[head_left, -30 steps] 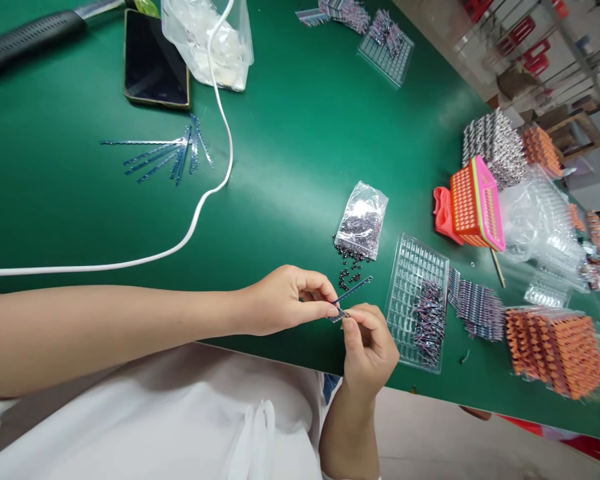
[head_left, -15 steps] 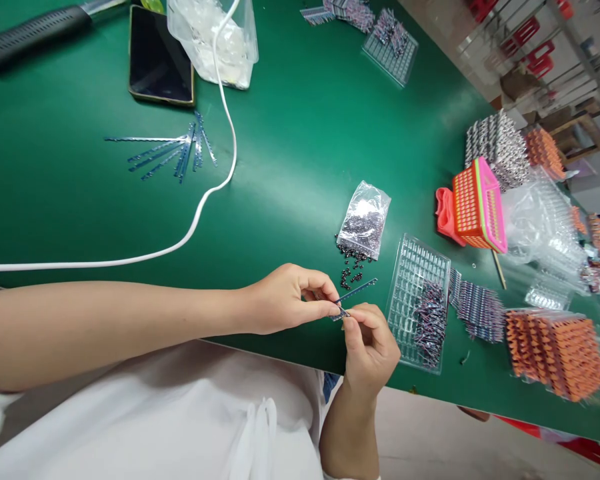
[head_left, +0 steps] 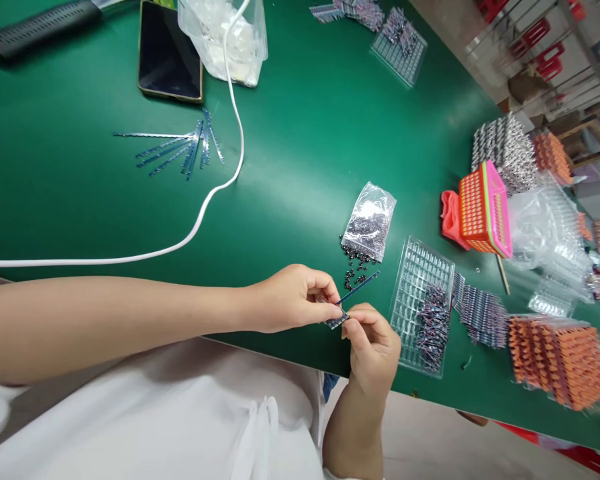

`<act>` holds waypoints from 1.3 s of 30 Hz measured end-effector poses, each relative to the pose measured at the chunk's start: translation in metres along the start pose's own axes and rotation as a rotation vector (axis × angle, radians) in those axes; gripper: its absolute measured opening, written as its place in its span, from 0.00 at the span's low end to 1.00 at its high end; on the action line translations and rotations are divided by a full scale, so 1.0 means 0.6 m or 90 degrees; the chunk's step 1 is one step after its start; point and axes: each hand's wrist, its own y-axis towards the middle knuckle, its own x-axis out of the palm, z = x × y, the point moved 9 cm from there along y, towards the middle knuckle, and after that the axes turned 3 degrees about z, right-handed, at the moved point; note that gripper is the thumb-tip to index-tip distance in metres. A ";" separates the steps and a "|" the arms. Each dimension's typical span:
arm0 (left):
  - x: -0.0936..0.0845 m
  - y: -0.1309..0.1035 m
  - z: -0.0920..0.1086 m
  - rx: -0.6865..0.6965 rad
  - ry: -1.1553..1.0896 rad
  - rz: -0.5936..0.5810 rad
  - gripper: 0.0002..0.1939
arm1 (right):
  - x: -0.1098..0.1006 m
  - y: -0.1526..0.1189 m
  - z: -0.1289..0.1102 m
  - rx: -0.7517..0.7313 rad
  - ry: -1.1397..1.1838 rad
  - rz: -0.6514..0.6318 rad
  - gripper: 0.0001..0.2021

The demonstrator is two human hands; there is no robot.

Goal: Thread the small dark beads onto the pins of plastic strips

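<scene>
My left hand (head_left: 293,300) is closed, thumb against fingers, on a thin blue strip (head_left: 361,285) that sticks out up and to the right. Below it a small dark patterned piece (head_left: 337,321) shows under my left thumb; whether it joins the strip I cannot tell. My right hand (head_left: 374,343) pinches at the right end of this piece, its fingertips almost touching my left thumb. Whatever lies between the right fingertips is too small to make out. Just above the hands, small dark beads (head_left: 355,279) lie loose by the mouth of a clear plastic bag (head_left: 370,220).
Right of my hands lies a clear compartment tray (head_left: 405,300) with a heap of thin dark pieces (head_left: 434,327). Beyond are stacked orange pieces (head_left: 560,360) and an orange-pink basket (head_left: 485,210). Blue strips (head_left: 170,153), a phone (head_left: 170,53) and a white cable (head_left: 200,217) lie left.
More of the dark patterned piece shows between my hands. The blue strip's free end points slightly higher. The whole view has shifted a little; both hands stay together.
</scene>
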 end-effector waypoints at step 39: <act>-0.003 0.003 -0.004 -0.011 0.002 -0.010 0.10 | 0.014 -0.011 0.031 0.122 0.175 0.002 0.01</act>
